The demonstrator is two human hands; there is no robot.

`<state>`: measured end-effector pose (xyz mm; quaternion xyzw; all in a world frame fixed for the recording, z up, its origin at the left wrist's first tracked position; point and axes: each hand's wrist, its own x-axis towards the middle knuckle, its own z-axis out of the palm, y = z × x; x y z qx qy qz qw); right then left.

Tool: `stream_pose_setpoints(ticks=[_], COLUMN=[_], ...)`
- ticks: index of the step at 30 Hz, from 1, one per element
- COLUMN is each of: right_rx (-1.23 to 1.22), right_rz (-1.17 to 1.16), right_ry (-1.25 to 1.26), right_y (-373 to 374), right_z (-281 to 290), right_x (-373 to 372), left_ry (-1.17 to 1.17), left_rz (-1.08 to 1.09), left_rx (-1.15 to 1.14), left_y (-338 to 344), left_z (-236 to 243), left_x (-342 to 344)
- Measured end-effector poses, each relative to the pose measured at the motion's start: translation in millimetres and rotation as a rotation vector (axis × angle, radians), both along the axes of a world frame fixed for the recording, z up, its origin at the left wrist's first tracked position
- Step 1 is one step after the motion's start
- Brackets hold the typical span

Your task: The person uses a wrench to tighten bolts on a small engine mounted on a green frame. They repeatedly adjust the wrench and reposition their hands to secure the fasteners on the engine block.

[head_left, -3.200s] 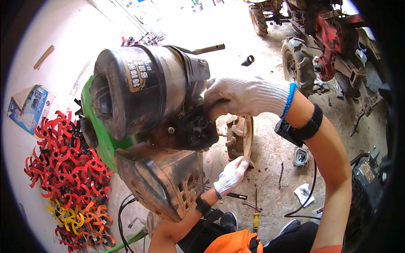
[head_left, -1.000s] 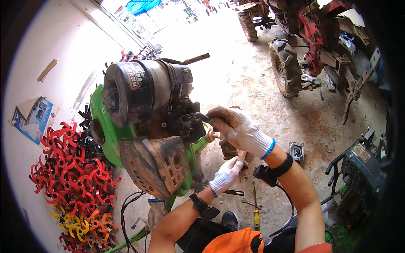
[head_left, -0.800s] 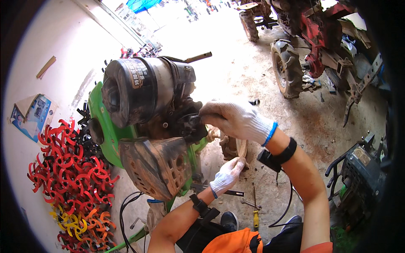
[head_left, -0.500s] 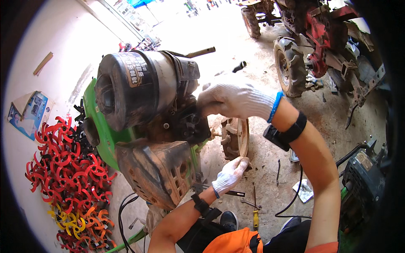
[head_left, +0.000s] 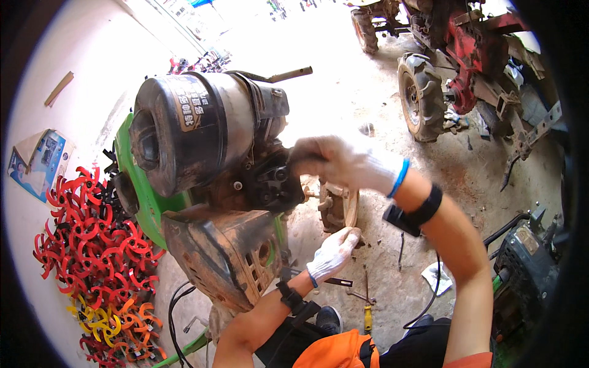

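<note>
A dirty small engine (head_left: 202,141) with a black drum-shaped air filter sits on a green frame (head_left: 144,202) in front of me. My right hand (head_left: 340,165), in a white glove with a blue cuff, presses against the engine's dark side block; what its fingers hold is blurred. My left hand (head_left: 331,254), also gloved, rests lower down on a rusty round pulley-like part (head_left: 337,205) beside the engine. A rusty perforated muffler guard (head_left: 224,257) hangs just left of my left forearm.
Red and yellow curved tiller blades (head_left: 92,245) are piled at the left. A red tractor with a rubber tyre (head_left: 423,95) stands at the back right. A yellow-handled screwdriver (head_left: 367,313), a wrench and a cable lie on the dirt floor below my hands. Dark machinery (head_left: 531,257) stands at the right.
My view has come closer to the engine. My right hand has risen from near the pulley to the engine's side block. My left hand has stayed on the rusty part.
</note>
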<state>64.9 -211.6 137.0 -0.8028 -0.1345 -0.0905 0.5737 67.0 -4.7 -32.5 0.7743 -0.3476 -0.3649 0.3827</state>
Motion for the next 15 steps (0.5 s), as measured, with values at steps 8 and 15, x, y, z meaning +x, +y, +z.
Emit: stream_pose_setpoints(ticks=[8,15], right_rx=[0.671,0.428], right_rz=[-0.323,-0.246], right_ry=[0.145,-0.07], right_y=[103,59], right_z=[-50,-37], right_x=[-24,-61], left_ry=[-0.413,-0.085], left_rz=[-0.142,0.008], left_rx=[-0.111,-0.049], left_y=[19,7], left_z=[-41,2], left_x=[-3,-14])
